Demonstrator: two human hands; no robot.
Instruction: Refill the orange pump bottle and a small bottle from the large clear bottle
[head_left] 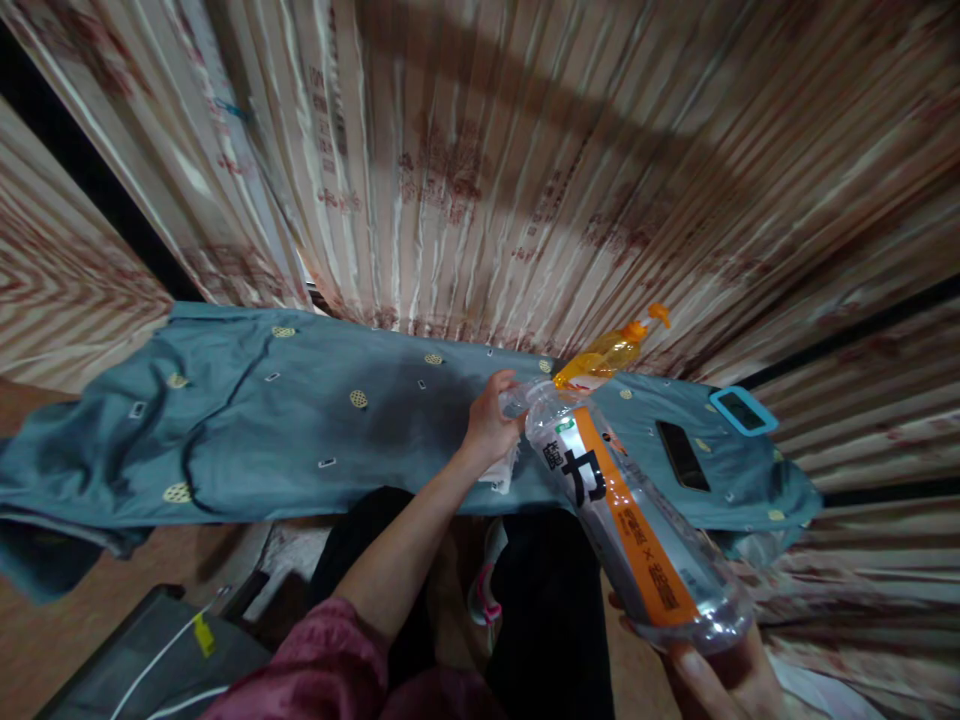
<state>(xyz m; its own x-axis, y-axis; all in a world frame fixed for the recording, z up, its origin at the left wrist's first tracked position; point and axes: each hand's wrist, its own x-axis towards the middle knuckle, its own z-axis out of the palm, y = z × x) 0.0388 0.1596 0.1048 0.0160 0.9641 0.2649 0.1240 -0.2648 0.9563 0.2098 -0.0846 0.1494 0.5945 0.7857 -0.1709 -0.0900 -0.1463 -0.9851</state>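
A large clear plastic drink bottle (611, 510) with an orange and silver label is tilted, its base toward me at the lower right. My right hand (716, 675) is wrapped round the base from below. At the bottle's top end, my left hand (491, 425) is closed on clear plastic (517, 400); whether this is the bottle's neck or a separate piece I cannot tell. A crumpled white tissue or cloth (500, 475) lies under the left hand. Just behind the bottle's top is a pump bottle (600, 360) of orange liquid with an orange pump head.
A blue-green patterned cloth (247, 420) covers the long narrow surface before me. On its right part lie a dark phone (682, 455) and a light-blue-framed device (742, 410). Pleated curtains (465, 200) hang close behind. A grey case with white cables (161, 650) stands at lower left.
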